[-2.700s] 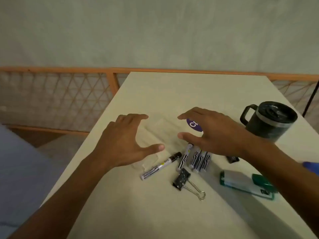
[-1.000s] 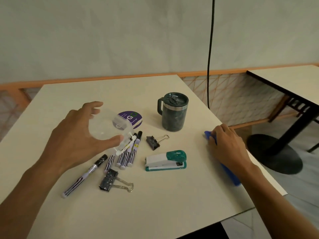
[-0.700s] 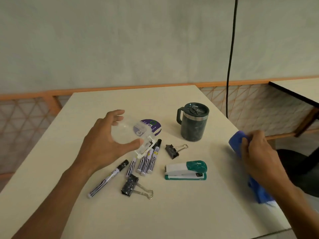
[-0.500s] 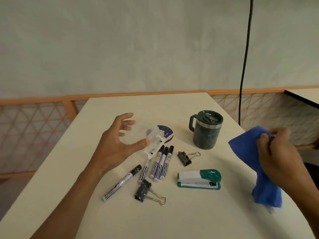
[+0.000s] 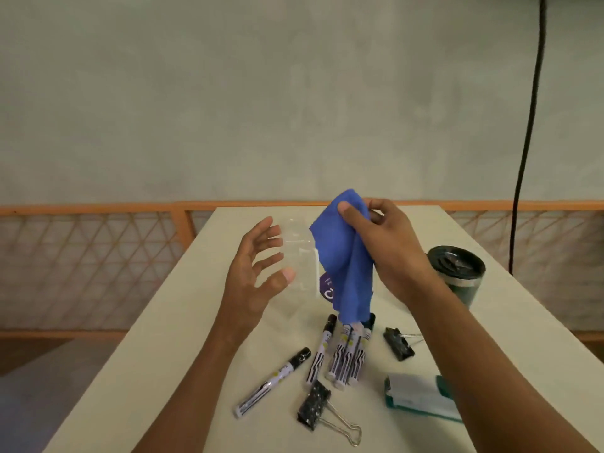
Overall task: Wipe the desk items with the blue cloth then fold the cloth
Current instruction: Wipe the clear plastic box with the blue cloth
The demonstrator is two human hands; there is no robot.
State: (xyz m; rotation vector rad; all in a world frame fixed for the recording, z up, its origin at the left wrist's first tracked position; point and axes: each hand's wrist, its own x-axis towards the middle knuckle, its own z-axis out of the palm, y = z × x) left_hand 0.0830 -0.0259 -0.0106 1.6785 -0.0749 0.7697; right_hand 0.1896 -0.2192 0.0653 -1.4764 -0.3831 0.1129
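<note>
Pinching the cloth [image 5: 340, 266] between thumb and fingers, the right hand [image 5: 389, 253] lets it hang against the clear case [image 5: 299, 256], which the left hand [image 5: 251, 279] grips between spread fingers and thumb.

The blue cloth [image 5: 340, 256] hangs crumpled in the air, pinched near its top by the right hand [image 5: 389, 253], its tail dangling over the markers [image 5: 346, 354]. Just beside it, the left hand [image 5: 255, 279] holds up a clear plastic box [image 5: 299, 256]. Two binder clips [image 5: 315, 408], a green-and-white stapler [image 5: 418, 397] and a dark lidded mug [image 5: 457, 273] sit nearby.
</note>
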